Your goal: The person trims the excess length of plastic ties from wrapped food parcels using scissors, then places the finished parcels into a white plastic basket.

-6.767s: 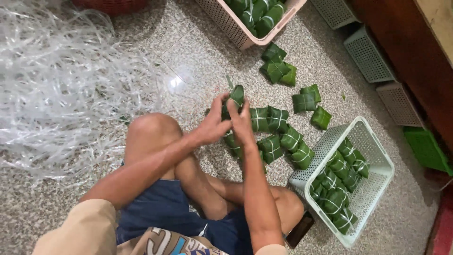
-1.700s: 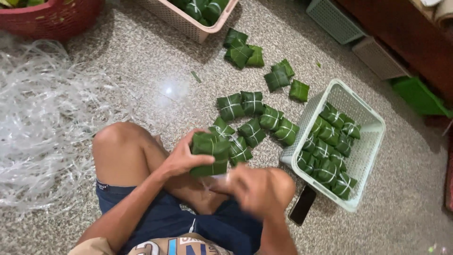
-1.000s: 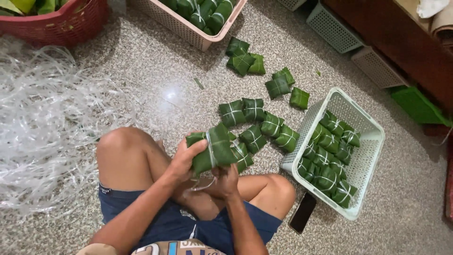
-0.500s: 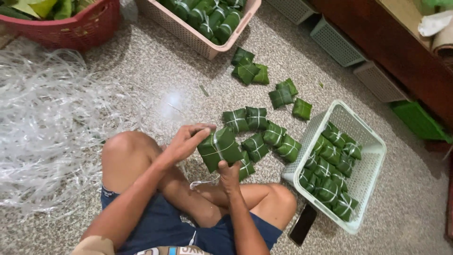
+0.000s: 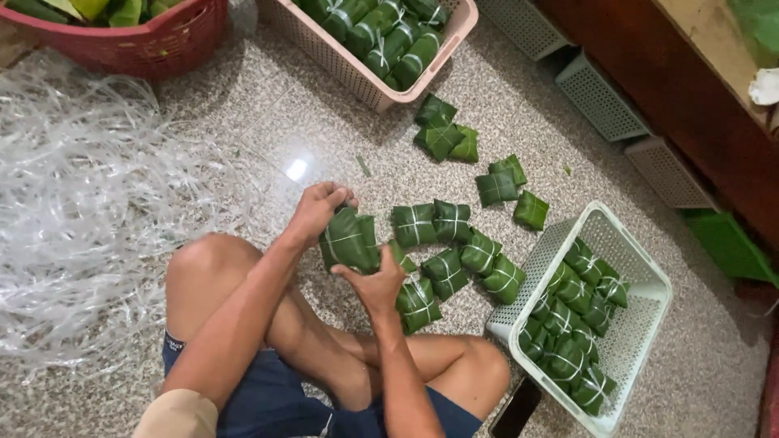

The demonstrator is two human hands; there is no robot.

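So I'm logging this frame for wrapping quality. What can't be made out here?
- Head view: whether the leaf-wrapped bundle is tied; the left hand and right hand cover its ends.
- Red basket: cut off by the top edge.
- Pink crate: cut off by the top edge.
- Dark flat object by the knee: cut off by the bottom edge, kind unclear.

free: bare floor [image 5: 268, 138] ahead-left | blocked: tied parcels [image 5: 454, 251] right, strip pile [image 5: 89, 203] left
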